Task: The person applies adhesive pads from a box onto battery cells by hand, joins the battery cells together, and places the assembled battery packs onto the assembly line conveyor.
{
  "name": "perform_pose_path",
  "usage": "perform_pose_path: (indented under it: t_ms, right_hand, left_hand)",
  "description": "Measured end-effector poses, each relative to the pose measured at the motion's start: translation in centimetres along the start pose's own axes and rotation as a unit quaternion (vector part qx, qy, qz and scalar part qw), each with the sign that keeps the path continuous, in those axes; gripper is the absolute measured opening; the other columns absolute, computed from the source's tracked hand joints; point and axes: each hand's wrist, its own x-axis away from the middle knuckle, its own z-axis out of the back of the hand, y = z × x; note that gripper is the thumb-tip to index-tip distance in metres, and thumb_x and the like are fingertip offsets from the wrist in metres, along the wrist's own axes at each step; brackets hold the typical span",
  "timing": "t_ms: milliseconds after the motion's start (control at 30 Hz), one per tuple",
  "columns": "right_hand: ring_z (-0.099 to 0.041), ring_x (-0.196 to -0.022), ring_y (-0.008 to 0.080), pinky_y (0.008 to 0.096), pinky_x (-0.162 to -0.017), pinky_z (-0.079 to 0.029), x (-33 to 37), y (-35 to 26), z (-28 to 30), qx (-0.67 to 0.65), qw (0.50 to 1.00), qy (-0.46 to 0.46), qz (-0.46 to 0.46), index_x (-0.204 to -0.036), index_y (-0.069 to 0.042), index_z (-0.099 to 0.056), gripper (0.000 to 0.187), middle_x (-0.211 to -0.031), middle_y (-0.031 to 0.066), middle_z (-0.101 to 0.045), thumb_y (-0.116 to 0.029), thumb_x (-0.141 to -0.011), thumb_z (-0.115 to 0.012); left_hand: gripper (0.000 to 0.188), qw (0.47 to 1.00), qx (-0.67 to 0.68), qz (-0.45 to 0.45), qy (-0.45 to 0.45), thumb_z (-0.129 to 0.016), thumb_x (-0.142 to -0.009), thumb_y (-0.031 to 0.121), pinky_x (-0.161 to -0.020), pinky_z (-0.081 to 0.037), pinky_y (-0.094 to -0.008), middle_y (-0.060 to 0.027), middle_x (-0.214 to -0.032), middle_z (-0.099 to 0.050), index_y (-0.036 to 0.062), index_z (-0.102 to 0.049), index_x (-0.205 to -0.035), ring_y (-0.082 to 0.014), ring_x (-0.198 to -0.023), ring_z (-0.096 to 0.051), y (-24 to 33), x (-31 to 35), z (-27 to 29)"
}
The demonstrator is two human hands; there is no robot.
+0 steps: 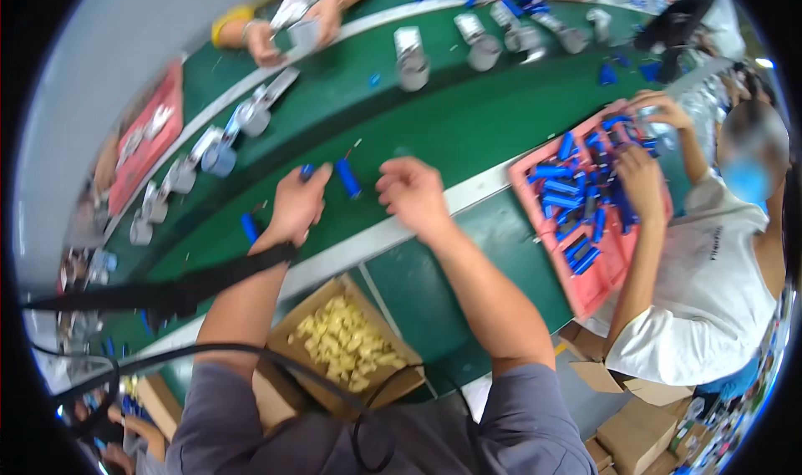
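Observation:
My left hand [294, 208] is closed around a small blue cylindrical battery [307, 172], whose end sticks out by the thumb and fingers. Between my two hands another blue battery [348, 178], with a thin wire at its top end, lies on the green conveyor belt [468, 124]. My right hand [415, 198] hovers just right of that battery, its fingers loosely curled and apart, with nothing visible in them. A third blue battery [250, 228] rests on the belt, left of my left wrist.
A cardboard box [393, 387] of pale yellow pieces stands before me. At right, a co-worker's hands reach into a pink tray [614, 262] of blue batteries. Grey-white cup-shaped devices [412, 70] line the belt's far side, where another person's hands [326, 20] hold one. A black strap [192, 287] crosses my left wrist.

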Motion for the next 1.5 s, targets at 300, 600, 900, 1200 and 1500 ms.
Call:
perform_pose_path:
  t_ms: [300,600,900,1200,1500]
  right_hand:
    - [-0.061,-0.081,0.0334,0.0399,-0.068,-0.051,-2.2,0.8,-4.9,0.496,0.858,0.038,0.126,-0.092,0.000,-0.055,0.025,-0.088,0.0181,-0.060,-0.015,-0.074,-0.063]
    - [-0.061,-0.073,0.0226,0.0348,-0.062,-0.051,0.3,1.6,-5.1,0.110,0.992,-0.060,0.005,-0.090,-0.002,-0.059,0.024,-0.080,0.0099,-0.060,-0.013,-0.069,-0.064]
    - [-0.056,-0.073,0.0160,0.0295,-0.053,-0.048,4.0,-0.1,1.3,-0.373,0.914,-0.026,-0.155,-0.101,-0.006,-0.050,0.023,-0.088,0.0037,-0.055,-0.010,-0.079,-0.054]
    - [-0.056,-0.069,0.0112,0.0248,-0.048,-0.046,4.7,0.0,-1.9,-0.215,0.963,-0.033,-0.157,-0.102,-0.006,-0.052,0.025,-0.080,0.0010,-0.055,-0.017,-0.081,-0.063]
    - [-0.059,-0.081,0.0149,0.0304,-0.066,-0.052,7.2,-1.8,-2.5,-0.367,0.906,-0.082,-0.194,-0.104,-0.009,-0.048,0.020,-0.098,0.0049,-0.059,-0.016,-0.087,-0.055]
  left_hand:
    - [0.021,0.982,0.171,0.077,-0.022,-0.063,-0.080,0.024,-0.037,-0.029,-0.0227,0.0031,-0.058,-0.042,0.0080,-0.049,-0.081,-0.0074,-0.044,-0.040,-1.0,-0.2,1.2]
    - [0.017,0.994,-0.021,-0.010,0.105,-0.065,-0.077,0.016,-0.040,-0.033,-0.0247,0.0016,-0.056,-0.048,0.0066,-0.053,-0.070,-0.0088,-0.045,-0.043,-4.7,0.7,6.9]
    - [0.036,0.951,-0.228,-0.008,0.209,-0.068,-0.070,0.032,-0.059,-0.045,-0.0382,-0.0140,-0.067,-0.059,-0.0009,-0.055,-0.070,-0.0250,-0.062,-0.057,-6.3,-2.4,15.2]
    - [0.034,0.875,-0.435,-0.152,0.148,-0.070,-0.066,0.029,-0.055,-0.045,-0.0382,-0.0111,-0.062,-0.056,0.0003,-0.051,-0.069,-0.0245,-0.058,-0.056,-7.3,-2.1,9.8]
    - [0.016,0.992,0.095,-0.053,-0.065,-0.059,-0.073,0.000,-0.051,-0.043,-0.0251,-0.0044,-0.074,-0.056,0.0086,-0.046,-0.070,-0.0133,-0.064,-0.055,0.9,5.6,0.5]
